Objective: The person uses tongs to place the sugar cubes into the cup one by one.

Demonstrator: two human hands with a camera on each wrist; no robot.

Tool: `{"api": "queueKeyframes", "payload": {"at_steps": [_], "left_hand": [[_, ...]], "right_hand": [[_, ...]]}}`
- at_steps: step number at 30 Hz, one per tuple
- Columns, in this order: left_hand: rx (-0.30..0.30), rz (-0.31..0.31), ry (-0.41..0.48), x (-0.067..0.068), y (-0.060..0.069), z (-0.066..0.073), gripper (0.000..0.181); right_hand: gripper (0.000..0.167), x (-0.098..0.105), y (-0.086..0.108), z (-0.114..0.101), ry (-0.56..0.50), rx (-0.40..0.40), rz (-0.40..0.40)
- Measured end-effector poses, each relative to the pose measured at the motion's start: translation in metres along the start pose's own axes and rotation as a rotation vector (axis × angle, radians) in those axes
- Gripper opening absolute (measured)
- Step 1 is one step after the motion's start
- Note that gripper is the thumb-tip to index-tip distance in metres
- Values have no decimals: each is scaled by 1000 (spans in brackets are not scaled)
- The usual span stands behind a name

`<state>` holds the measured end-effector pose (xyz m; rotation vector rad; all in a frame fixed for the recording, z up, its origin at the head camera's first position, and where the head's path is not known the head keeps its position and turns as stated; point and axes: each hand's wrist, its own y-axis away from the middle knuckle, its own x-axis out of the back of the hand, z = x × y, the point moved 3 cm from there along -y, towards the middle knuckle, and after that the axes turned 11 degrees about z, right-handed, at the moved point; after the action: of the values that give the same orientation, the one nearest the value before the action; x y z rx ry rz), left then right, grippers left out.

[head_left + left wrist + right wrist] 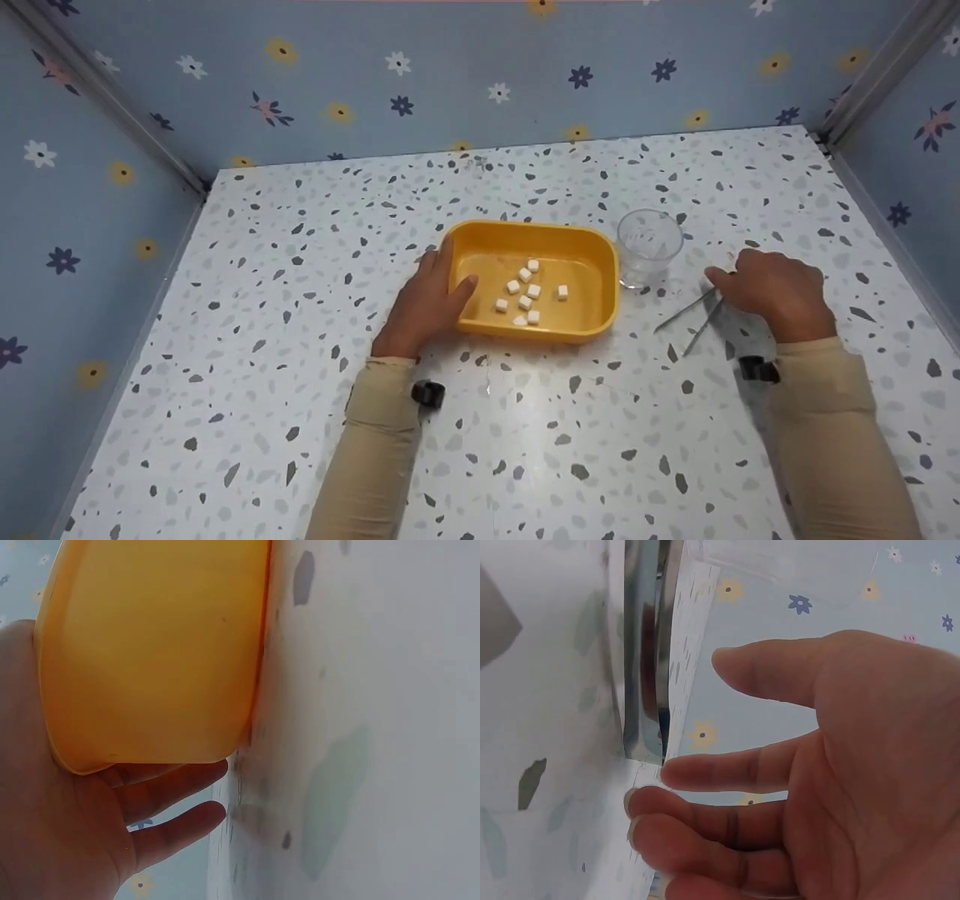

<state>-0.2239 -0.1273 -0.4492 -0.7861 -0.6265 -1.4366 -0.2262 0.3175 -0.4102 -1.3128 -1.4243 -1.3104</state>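
Observation:
A yellow rectangular tray [480, 271] sits mid-table with several small white cubes [533, 290] loose in it. My left hand [424, 304] holds its left end, thumb over the near left corner and fingers down the outside wall. In the left wrist view, the tray's translucent wall [157, 652] lies against my palm. To the right, metal tweezers [684, 310] rest on the table, their two arms spread toward me. My right hand [780, 292] is at their joined end. The right wrist view shows its thumb and fingers apart, fingertips close to the tweezers [641, 652].
A clear cup [649, 251] stands upright just right of the tray, between it and the tweezers. Flowered blue panels [465, 67] border the speckled table [525, 450] at the back and on both sides.

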Motion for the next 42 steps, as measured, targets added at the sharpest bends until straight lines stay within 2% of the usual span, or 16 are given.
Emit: {"api": "queueKeyframes", "payload": {"at_steps": [6, 18, 22, 26, 34, 42], "left_hand": [[-12, -8, -3, 0, -1, -1, 78], [9, -15, 6, -1, -2, -2, 78], [11, -15, 5, -1, -2, -2, 78], [11, -14, 3, -1, -2, -1, 77], [-18, -1, 7, -1, -2, -1, 77], [-12, 11, -3, -2, -2, -2, 77]], "right_hand": [[81, -2, 0, 1, 12, -1, -22], [84, -8, -1, -6, 30, 5, -73], [83, -12, -4, -6, 31, 2, -66], [77, -16, -6, -3, -3, -24, -49], [42, -19, -10, -1, -107, -58, 12], [41, -20, -14, -3, -124, -77, 4]]}}
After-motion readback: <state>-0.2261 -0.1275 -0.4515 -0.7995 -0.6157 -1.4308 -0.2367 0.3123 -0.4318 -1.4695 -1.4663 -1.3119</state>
